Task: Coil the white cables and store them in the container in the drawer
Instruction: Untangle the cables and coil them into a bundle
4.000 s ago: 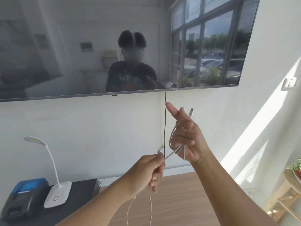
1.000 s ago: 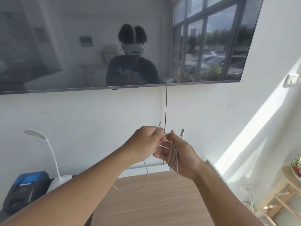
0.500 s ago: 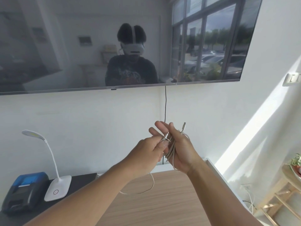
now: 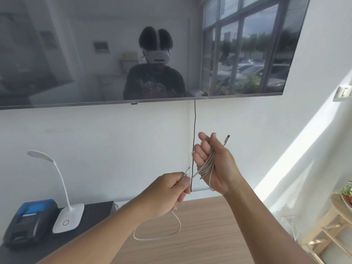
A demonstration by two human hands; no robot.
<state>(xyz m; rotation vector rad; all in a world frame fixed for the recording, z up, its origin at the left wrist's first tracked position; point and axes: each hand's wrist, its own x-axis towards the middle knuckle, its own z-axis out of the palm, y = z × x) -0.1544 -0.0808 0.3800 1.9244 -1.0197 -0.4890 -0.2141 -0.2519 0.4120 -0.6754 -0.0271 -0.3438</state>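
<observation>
1. The fingers point(image 4: 204, 147) of the right hand point(image 4: 215, 164) are raised and loosely curled, close together, with the palm turned toward the left; several loops of the white cable point(image 4: 206, 166) are wound round this hand across the palm and the back of the hand.
2. One connector end point(image 4: 227, 139) of the cable sticks up past the right hand beside its knuckles.
3. The left hand point(image 4: 167, 195) is closed, pinching the cable between thumb and forefinger just below the other connector end point(image 4: 187, 171), which points up out of the fist.
4. A short stretch of cable runs taut from the left pinch to the coil on the right hand; the two hands are near each other but apart.
5. Below the left hand a slack loop point(image 4: 158, 233) of the same cable hangs over the wooden tabletop point(image 4: 209, 235).
6. On the dark surface point(image 4: 95, 212) to the left stand a white desk lamp point(image 4: 64, 202) and a blue-and-black printer point(image 4: 28, 221).
7. A wall-mounted TV screen point(image 4: 76, 54) is above, with a thin black cord point(image 4: 194, 130) hanging from it behind the hands.
</observation>
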